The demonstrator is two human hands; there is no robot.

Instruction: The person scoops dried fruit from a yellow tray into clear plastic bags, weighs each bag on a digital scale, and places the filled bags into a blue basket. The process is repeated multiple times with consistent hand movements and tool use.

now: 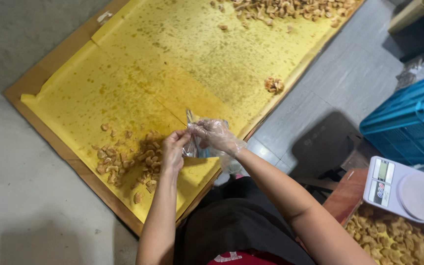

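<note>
My left hand (173, 149) and my right hand (216, 136), which wears a thin clear glove, both pinch a small clear plastic bag (193, 143) between them. They hold it just above the near corner of a yellow oil-stained paper sheet (138, 73) on a wooden board. A loose pile of fried golden snack pieces (126, 159) lies on the paper right beside my left hand. What is inside the bag cannot be made out.
More snack pieces (290, 9) lie along the sheet's far edge, and a small clump (274, 85) near its right edge. A white kitchen scale (404, 189) stands at the right above a tray of snack pieces (393, 240). A blue plastic crate (410, 122) stands behind it.
</note>
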